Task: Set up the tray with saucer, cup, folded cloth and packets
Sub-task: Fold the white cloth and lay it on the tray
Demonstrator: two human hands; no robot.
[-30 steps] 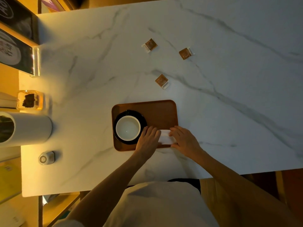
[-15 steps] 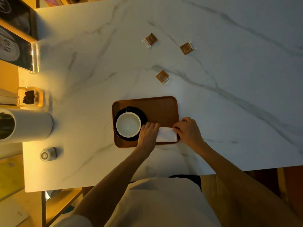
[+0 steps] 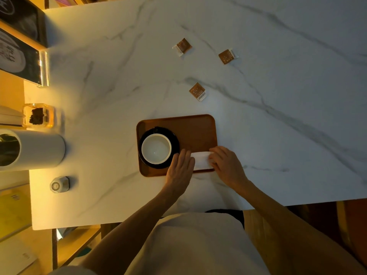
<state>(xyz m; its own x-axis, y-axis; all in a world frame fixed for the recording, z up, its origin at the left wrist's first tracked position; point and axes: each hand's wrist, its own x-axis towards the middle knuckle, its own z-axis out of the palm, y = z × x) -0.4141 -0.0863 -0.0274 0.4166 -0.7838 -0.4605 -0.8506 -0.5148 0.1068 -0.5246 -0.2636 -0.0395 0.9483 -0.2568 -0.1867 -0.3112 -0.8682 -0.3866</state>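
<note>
A brown wooden tray (image 3: pixel 195 127) lies on the marble table. On its left part stands a black saucer (image 3: pixel 175 139) with a white cup (image 3: pixel 156 148) on it. A white folded cloth (image 3: pixel 201 160) rests along the tray's near right edge. My left hand (image 3: pixel 181 167) lies flat on the cloth's left end, and my right hand (image 3: pixel 226 165) holds its right end with bent fingers. Three brown packets lie on the table beyond the tray: one (image 3: pixel 197 91) close, one (image 3: pixel 183 46) farther back, one (image 3: pixel 227 56) to the right.
At the left table edge stand a white cylinder container (image 3: pixel 37 148), a small glass jar (image 3: pixel 38 116) with dark contents, a small round grey device (image 3: pixel 59 184) and a framed dark sign (image 3: pixel 21 56). The table's near edge runs just below my wrists.
My right hand has shifted left over the cloth's right end, covering more of it. My left hand stays pressed on the left end. The view has drifted slightly.
</note>
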